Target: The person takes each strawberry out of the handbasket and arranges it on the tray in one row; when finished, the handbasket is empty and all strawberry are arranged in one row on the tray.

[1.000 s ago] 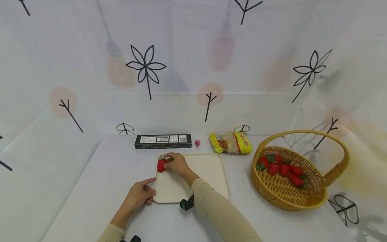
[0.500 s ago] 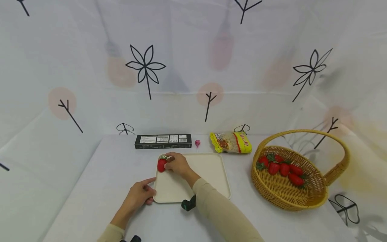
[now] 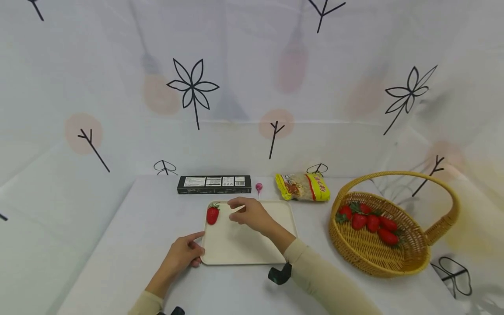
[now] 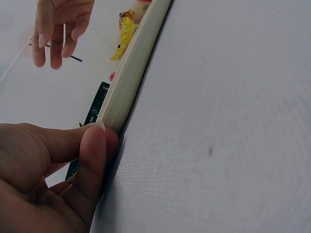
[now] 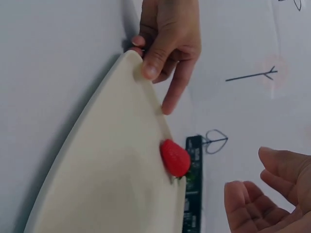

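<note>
One strawberry lies in the far left corner of a cream tray, its leafy end pointing away from me. My left hand pinches the tray's near left corner; in the left wrist view the thumb and fingers meet at its rim. Over the tray, to the right of the strawberry, my right hand hovers with loosely bent fingers and nothing in them. The right wrist view shows the strawberry against the tray's edge, apart from the right hand.
To the right stands a wicker basket with a tall handle, holding several strawberries. Behind the tray are a long black box, a lollipop and a yellow food packet. A patterned white cloth hangs behind the table.
My right hand has let go of the strawberry and moved right, away from it. The strawberry stays in the tray's corner. My left hand keeps its place at the tray.
</note>
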A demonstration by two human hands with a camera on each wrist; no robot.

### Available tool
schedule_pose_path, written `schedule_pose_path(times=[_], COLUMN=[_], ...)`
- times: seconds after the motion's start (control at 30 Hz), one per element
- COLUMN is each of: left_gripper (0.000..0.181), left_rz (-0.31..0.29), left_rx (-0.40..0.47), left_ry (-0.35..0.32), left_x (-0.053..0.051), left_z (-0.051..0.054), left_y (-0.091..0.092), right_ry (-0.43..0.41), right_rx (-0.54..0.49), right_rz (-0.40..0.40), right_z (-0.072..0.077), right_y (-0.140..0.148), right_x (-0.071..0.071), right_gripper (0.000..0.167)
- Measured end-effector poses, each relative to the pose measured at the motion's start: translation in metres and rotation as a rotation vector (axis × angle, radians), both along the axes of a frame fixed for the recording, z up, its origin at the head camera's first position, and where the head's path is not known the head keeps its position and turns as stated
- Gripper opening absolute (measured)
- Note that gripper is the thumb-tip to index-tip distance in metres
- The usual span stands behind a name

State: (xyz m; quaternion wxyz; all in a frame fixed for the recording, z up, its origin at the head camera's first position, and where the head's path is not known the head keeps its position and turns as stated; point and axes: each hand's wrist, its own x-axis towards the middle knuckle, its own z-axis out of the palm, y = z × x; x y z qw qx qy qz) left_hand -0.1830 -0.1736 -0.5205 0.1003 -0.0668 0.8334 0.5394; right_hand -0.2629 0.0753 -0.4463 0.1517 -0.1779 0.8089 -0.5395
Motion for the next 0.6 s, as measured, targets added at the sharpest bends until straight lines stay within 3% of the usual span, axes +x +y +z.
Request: schedule_pose_path(times=[0.27, 0.6], left_gripper=[0.06, 0.06], left_rz=[0.007, -0.008], left_rx=[0.005, -0.016], left_ry=[-0.02, -0.01], left_x=[-0.001, -0.001], left_z=[0.001, 0.001], left_y=[0.0, 0.001], right_ry=[0.127, 0.189], right_rx=[0.139, 0.217], right_rz=[0.006, -0.033], right_z=[0.038, 0.07], right_y=[0.068, 0.159], right_x=[0.036, 0.074], right_gripper=[0.037, 0.036])
